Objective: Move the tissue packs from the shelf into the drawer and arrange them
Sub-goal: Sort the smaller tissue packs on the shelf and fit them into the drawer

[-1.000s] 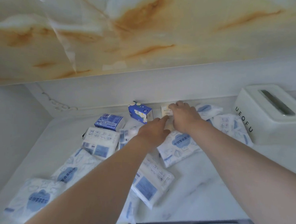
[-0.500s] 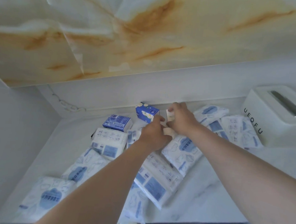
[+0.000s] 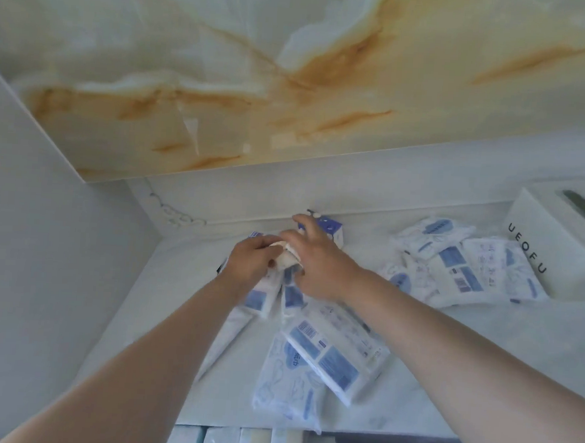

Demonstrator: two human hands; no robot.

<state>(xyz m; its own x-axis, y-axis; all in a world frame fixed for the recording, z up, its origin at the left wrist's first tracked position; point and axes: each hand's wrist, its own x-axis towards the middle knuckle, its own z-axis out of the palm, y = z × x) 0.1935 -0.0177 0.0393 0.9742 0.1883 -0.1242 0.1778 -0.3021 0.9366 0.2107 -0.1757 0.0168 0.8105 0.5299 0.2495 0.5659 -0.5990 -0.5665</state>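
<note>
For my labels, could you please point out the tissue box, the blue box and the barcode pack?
tissue box (image 3: 553,252), head view, lettered front
blue box (image 3: 333,230), head view, visible side
barcode pack (image 3: 339,356), head view, printed face

I see white tissue packs (image 3: 334,354) with blue panels below my right grip (image 3: 319,267); a beige pack (image 3: 283,259) between it and my left grip (image 3: 250,265); a blue carton (image 3: 333,230) just beyond; a white tissue box (image 3: 557,244) with black letters to its right; amber-veined cream panel (image 3: 292,84) above.
</note>
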